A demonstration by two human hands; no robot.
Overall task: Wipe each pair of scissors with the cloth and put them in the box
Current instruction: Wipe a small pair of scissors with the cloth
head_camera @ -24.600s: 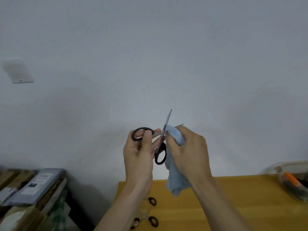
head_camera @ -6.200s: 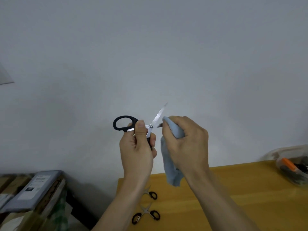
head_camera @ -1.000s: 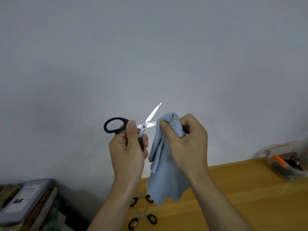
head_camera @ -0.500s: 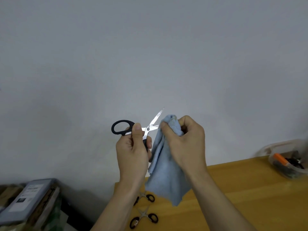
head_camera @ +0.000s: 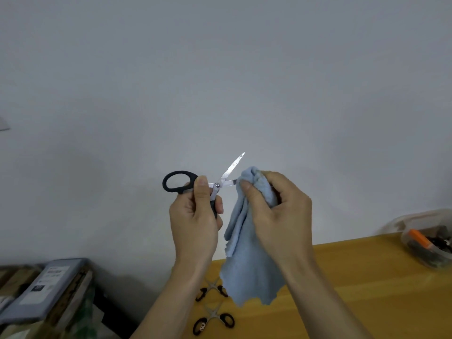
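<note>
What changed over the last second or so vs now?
Little. The right hand keeps the blue cloth pinched over the lower blade of the open scissors; more cloth now hangs loose than six seconds ago. The left hand still grips the black handles. Nothing let go. Two small scissors stay on the table, the box stays at far right.

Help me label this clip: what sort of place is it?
Probably a plain indoor workroom or storage corner: a yellow wooden table against a bare pale wall, with boxed goods stacked at the left.
</note>
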